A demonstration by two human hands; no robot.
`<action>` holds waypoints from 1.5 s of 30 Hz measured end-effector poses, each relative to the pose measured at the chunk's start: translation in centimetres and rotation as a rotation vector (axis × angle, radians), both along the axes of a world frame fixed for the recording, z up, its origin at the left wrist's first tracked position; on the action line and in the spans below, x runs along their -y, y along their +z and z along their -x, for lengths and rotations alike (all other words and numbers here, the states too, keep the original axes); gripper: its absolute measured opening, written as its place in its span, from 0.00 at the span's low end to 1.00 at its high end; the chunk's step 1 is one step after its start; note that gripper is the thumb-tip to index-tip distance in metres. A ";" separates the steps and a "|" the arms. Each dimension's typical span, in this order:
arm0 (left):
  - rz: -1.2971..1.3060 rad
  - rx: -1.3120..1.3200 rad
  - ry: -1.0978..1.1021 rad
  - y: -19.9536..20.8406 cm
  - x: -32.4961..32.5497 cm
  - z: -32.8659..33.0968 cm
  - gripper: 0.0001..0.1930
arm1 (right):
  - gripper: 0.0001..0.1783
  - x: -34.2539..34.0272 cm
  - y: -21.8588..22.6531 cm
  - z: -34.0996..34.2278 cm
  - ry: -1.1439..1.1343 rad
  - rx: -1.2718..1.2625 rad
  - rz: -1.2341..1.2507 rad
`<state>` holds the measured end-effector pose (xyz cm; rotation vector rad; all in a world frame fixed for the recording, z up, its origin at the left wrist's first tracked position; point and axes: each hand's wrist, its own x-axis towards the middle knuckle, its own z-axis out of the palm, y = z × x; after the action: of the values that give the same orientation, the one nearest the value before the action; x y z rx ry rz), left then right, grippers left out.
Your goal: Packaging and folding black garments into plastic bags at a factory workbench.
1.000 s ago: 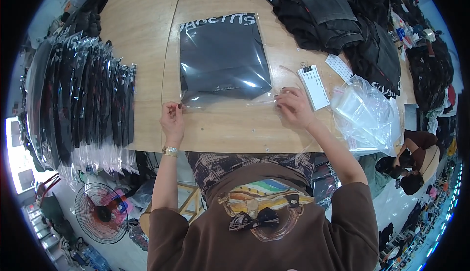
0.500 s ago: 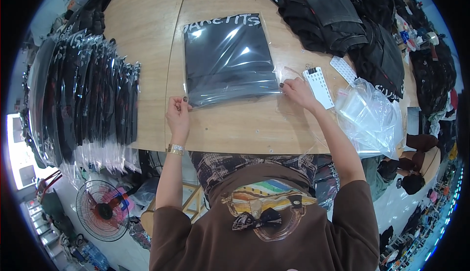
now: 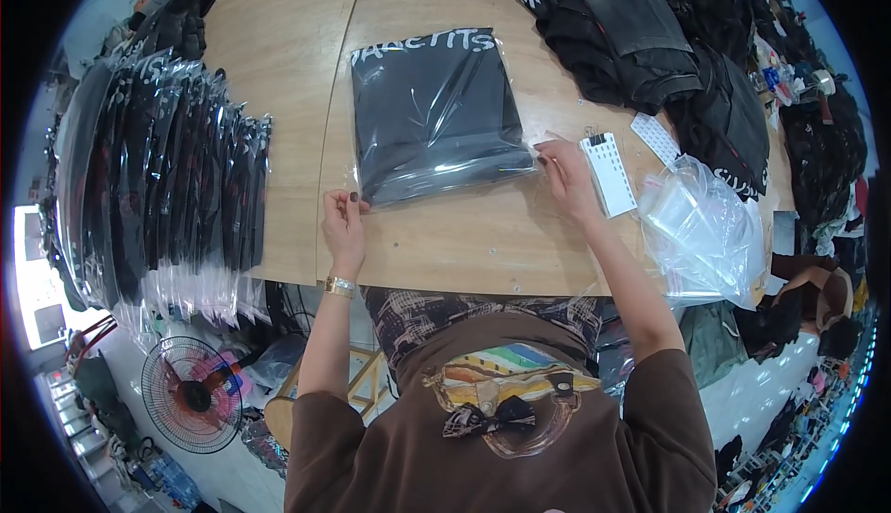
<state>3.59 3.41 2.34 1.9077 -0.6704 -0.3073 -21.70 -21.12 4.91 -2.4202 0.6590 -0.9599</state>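
Observation:
A folded black garment [image 3: 436, 109] with white lettering along its far edge lies inside a clear plastic bag [image 3: 455, 182] on the table in front of me. My left hand [image 3: 343, 227] pinches the bag's near left corner between thumb and fingers. At the near right corner, my right hand [image 3: 568, 179] has its thumb and fingers closed on the bag's clear edge. Light glints off creases in the film, mostly along the near side.
Upright bagged black garments [image 3: 172, 170] stand packed in a row at the left. White label sheets [image 3: 608, 174] and a bundle of clear bags [image 3: 701, 225] lie to the right. Black garments [image 3: 622, 40] are heaped at the far right. A fan [image 3: 193, 394] stands below left.
My right hand has shifted slightly and turned at the bag's right corner, and the film there is drawn up. The near side of the bag shows different creases. My left hand keeps its corner.

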 end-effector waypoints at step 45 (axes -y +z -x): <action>-0.075 -0.365 -0.157 2.3 -1.1 -0.3 0.06 | 0.08 -1.7 -0.5 0.2 -0.161 0.028 -0.883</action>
<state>3.90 4.50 4.60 1.8070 -0.5679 -0.7690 -21.87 -19.46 4.38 -1.5852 1.0137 -0.5697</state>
